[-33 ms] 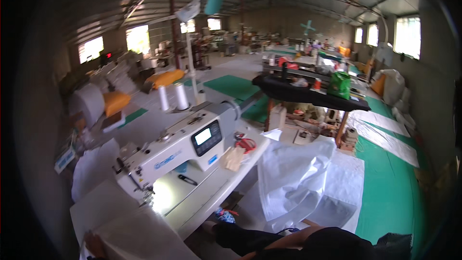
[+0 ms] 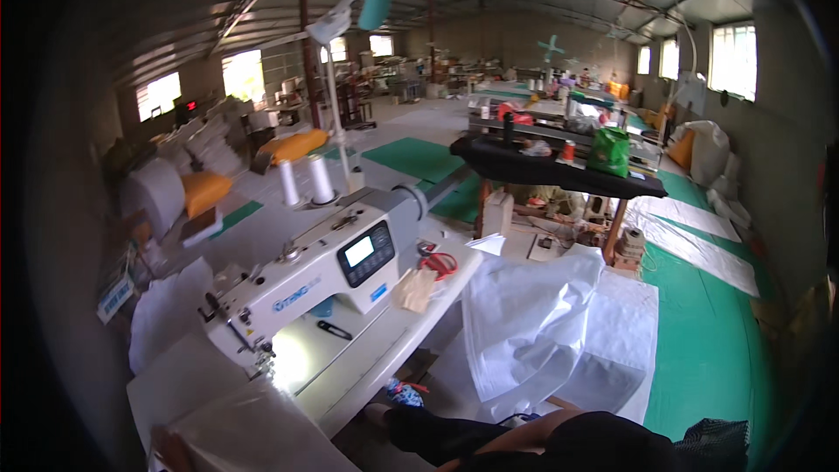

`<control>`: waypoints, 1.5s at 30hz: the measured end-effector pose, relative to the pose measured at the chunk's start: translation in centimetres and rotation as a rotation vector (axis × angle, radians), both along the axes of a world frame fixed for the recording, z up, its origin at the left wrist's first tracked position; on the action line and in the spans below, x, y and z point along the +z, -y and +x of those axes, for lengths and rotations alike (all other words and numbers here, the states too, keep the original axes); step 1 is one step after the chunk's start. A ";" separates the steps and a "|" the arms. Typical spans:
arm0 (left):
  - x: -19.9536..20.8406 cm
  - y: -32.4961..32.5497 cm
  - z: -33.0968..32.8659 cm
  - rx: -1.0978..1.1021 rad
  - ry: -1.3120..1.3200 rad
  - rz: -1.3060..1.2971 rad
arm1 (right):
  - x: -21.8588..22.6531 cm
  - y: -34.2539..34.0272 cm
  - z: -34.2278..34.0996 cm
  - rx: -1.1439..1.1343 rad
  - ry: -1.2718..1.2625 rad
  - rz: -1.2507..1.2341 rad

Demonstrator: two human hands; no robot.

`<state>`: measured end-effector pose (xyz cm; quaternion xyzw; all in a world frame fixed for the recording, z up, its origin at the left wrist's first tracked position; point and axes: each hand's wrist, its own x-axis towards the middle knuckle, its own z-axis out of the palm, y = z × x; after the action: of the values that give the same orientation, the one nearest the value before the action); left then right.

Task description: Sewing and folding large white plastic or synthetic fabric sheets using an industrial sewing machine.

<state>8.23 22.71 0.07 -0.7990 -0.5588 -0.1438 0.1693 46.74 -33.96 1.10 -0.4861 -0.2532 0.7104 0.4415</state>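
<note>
My left hand (image 2: 171, 449) is at the lower left rim, dim and blurred, against the edge of a white sheet (image 2: 253, 428). Whether its fingers grip the sheet cannot be made out. The sheet lies on the near left end of a white sewing machine's table (image 2: 371, 365), below the lit needle area. The sewing machine (image 2: 301, 288) has a lit display. Only part of my right forearm (image 2: 524, 447) shows, crossing from a black sleeve to the lower edge; my right hand is out of view. A small black tool, possibly thread snips (image 2: 334, 329), lies on the table.
Red-handled scissors (image 2: 440, 264) and a beige cloth piece (image 2: 414, 289) lie on the machine table. White sheeting (image 2: 529, 323) hangs right of it. Thread cones (image 2: 321, 178) stand behind. Beyond is a black-covered bench (image 2: 559, 170) with a green bag (image 2: 609, 151). Green sheeting (image 2: 699, 332) covers the right floor.
The whole view has shifted slightly, so the machine and room sit a little further left. My left hand stays by the sheet's edge. Nothing else has visibly moved.
</note>
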 end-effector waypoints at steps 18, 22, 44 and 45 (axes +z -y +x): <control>4.7 24.0 8.1 -0.003 -0.007 -0.449 | -0.6 -1.1 -8.9 0.598 -0.014 0.936; 6.1 25.5 8.1 -0.116 0.100 -0.442 | -2.3 1.4 -5.1 0.676 0.197 0.801; 3.7 52.4 18.3 -0.542 0.428 -0.239 | -4.3 -4.0 -5.5 -0.109 0.381 0.336; 3.9 52.5 18.5 -0.551 0.426 -0.277 | -4.1 -3.9 -5.6 -0.136 0.399 0.339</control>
<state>26.75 -29.84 3.94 -0.8869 -0.3596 -0.2700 -0.1053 41.16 -30.07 -3.02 -0.5515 -0.4172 0.5171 0.5045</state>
